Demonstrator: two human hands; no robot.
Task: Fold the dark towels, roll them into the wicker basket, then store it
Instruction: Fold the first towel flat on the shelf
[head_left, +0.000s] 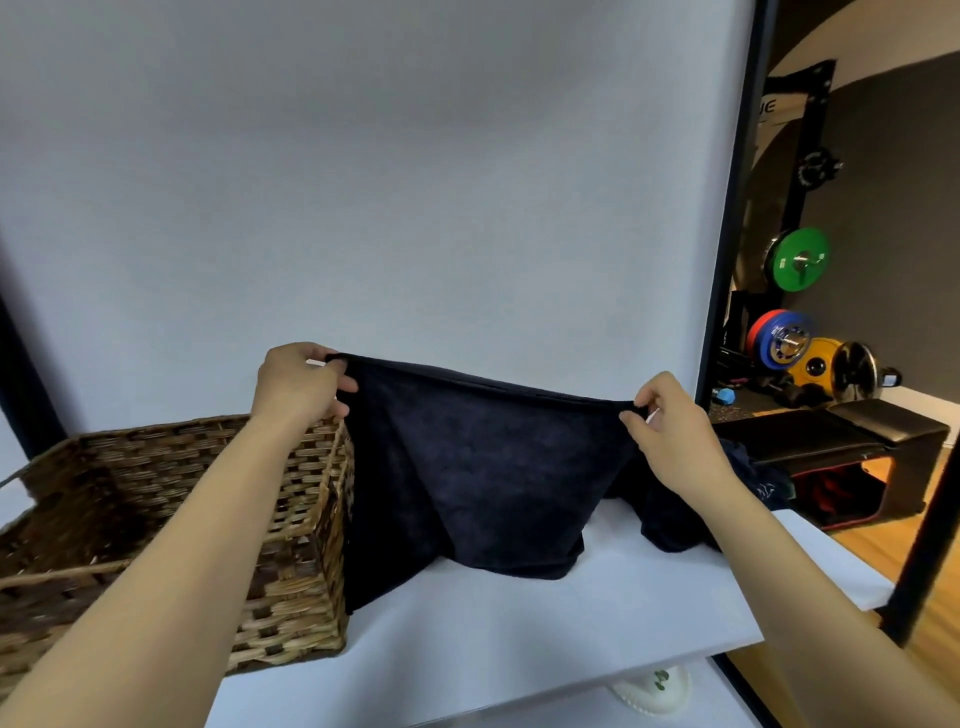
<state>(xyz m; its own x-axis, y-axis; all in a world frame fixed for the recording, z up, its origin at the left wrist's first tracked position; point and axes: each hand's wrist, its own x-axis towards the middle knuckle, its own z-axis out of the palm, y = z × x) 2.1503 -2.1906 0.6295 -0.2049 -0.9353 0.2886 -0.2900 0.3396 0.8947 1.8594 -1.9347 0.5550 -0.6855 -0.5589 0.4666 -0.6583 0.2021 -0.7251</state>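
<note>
Dark towel (483, 467) hangs at frame centre, stretched by its top edge between the left hand (298, 382) and right hand (670, 421), each pinching a corner, its lower part draped on the white table (519, 623) just beside the wicker basket (171, 530) at lower left. This looks like the start of the folding step; next the corners likely need bringing together evenly. More dark cloth (675, 519) behind the right forearm is partly hidden, so how many towels lie there is unclear.
</note>
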